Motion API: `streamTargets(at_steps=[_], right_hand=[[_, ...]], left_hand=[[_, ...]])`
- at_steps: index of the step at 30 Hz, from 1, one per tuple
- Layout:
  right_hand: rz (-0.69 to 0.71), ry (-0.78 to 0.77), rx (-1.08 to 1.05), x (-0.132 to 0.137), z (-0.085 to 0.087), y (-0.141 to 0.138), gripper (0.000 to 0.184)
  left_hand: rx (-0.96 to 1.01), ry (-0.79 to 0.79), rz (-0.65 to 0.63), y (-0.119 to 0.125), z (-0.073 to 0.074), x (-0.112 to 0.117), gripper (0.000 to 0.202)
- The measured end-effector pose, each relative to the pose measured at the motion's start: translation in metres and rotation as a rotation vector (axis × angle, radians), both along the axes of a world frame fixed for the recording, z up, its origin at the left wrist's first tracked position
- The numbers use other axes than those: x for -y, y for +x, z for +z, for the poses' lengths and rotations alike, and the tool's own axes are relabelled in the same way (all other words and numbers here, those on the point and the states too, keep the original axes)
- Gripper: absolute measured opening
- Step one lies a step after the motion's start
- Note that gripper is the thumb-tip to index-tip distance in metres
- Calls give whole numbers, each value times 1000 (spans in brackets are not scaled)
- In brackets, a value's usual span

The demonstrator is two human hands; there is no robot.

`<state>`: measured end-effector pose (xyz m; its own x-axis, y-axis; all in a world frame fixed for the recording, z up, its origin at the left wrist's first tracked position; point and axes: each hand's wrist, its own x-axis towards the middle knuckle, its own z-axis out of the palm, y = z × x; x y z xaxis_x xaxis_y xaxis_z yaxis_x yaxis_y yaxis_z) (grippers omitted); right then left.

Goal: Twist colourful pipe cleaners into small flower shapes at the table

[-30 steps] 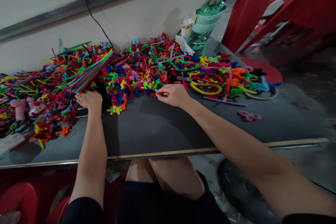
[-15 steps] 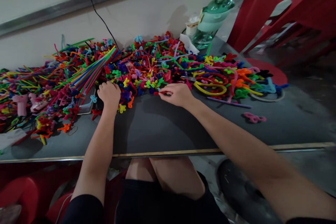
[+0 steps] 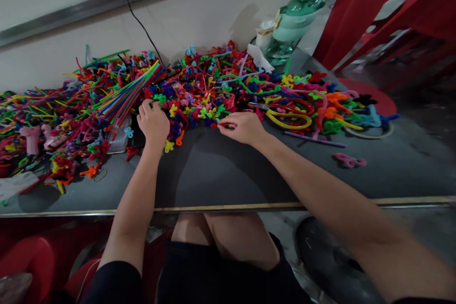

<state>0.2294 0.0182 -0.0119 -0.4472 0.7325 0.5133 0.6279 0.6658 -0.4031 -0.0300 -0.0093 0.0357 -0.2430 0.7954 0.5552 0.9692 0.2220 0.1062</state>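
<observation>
My right hand [image 3: 242, 127] is closed in a pinch on a small red pipe cleaner piece [image 3: 214, 126], just above the dark table at the pile's front edge. My left hand [image 3: 154, 122] reaches into the pile of coloured pipe cleaners [image 3: 199, 88], fingers bent and slightly apart, with nothing clearly held. Just beyond it lies a bundle of long straight pipe cleaners [image 3: 133, 88]. Beside its wrist are a yellow flower-shaped piece [image 3: 168, 146] and a phone-like flat object [image 3: 119, 141]. To the right of my right hand lie yellow-handled scissors [image 3: 288, 121].
A green figure-topped bottle [image 3: 294, 26] and a white cup [image 3: 264, 38] stand at the back against the wall. Red plastic chairs [image 3: 359, 4] are on the right. A pink twisted piece [image 3: 350, 160] lies on the grey table [image 3: 221, 175], whose front edge [image 3: 231, 207] is near my lap.
My left hand has moved slightly up and right over the pile, its fingers spreading a little. My right hand keeps its pinch on the red piece. The whole view has shifted slightly.
</observation>
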Motion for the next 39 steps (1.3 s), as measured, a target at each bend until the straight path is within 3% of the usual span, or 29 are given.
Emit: streamTargets(at_steps=[6,9,12,15,23,35,37,39], right_hand=[[14,-75,-96,1,3,-3,24],[45,-243,-221,1,4,-4,27],[128,-499,-337,-1,5,-4,34],[257,-697,-403,-3,6,-4,37],[449,-1072,-456,-4,12,2,33],[422,-1155,-505,-6,10,0,31],[388,-1156,-533,-6,9,0,31],[347,-1151,-556,-7,9,-1,31]], left_hand=[[18,221,-297,23,3,12,37],[-88,151,-570,42,-1,20,36],[-312,26,-886,57,-7,23,33],[-461,6,-1048,61,-12,21,32],[-467,130,-1071,43,-16,18,25],[-434,-43,-1030,42,-14,17,32],[-357,-51,-973,30,-10,15,30],[-232,-18,-774,12,-1,11,28]])
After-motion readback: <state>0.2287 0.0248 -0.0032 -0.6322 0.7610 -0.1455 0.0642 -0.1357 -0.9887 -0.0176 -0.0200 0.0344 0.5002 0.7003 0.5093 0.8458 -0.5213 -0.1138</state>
